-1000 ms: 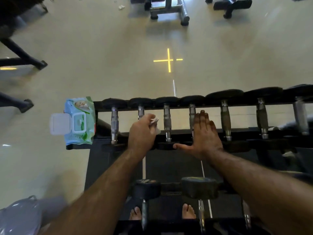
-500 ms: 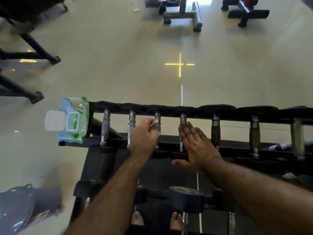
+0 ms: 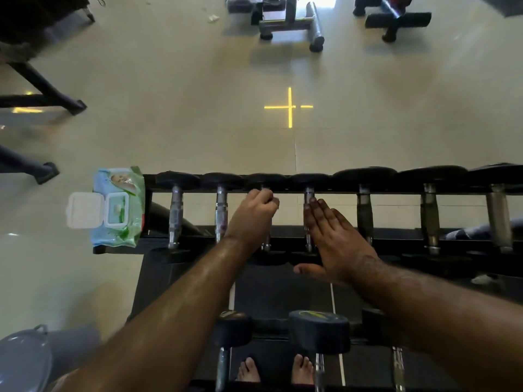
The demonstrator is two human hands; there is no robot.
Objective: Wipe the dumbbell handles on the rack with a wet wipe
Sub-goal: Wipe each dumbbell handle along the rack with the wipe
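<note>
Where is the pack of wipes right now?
In the head view, the wipes pack sits on the rack's left end, lid flipped open, just left of the first dumbbell handle.

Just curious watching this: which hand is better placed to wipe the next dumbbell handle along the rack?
Left, probably. The left hand already grips the third handle, where a wipe would be, though it's hidden; the right hand lies flat, empty.

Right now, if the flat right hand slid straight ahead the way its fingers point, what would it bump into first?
Probably the black dumbbell head at the far rail: the right hand lies along the fourth dumbbell handle, fingertips near its far end. Depth is uncertain.
</note>
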